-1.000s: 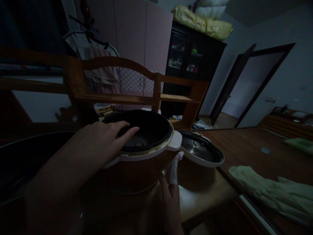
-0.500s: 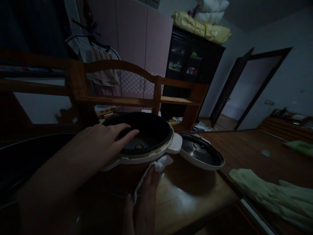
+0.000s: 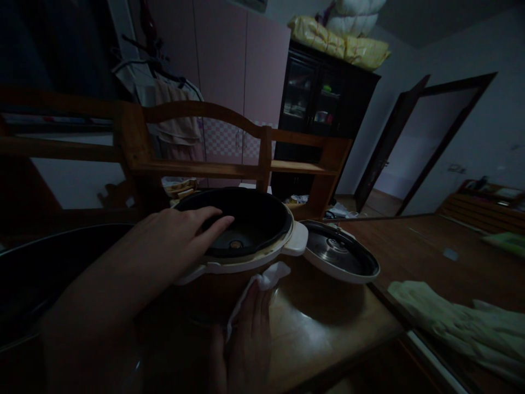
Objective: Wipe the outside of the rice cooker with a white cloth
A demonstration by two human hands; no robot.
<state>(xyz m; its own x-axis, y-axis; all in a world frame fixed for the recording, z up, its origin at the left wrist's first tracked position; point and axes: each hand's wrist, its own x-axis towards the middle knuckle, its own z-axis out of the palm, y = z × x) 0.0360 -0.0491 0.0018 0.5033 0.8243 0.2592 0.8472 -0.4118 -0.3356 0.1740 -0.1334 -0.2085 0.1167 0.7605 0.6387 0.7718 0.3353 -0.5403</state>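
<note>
An electric cooker (image 3: 246, 261) with a white rim and side handles stands on the table. Its black inside shows a small round fitting at the bottom. My left hand (image 3: 176, 241) reaches over the near-left rim and holds it, thumb and a finger extending over the opening; the other fingers are hidden. Low on the front, my right hand (image 3: 250, 334) presses a white cloth (image 3: 273, 275) against the cooker's outer wall, fingers lying along it. The round lid (image 3: 336, 251) rests to the right, inner metal side up.
A large dark pan (image 3: 36, 273) is at the left, partly behind my forearm. The wooden table (image 3: 311, 339) ends at the right, near pale green fabric (image 3: 447, 317). Behind the cooker rises a wooden railed frame (image 3: 197, 167).
My right hand has shifted slightly to the right with the cloth against the cooker's side. My left hand keeps its place on the rim. The view has moved a little.
</note>
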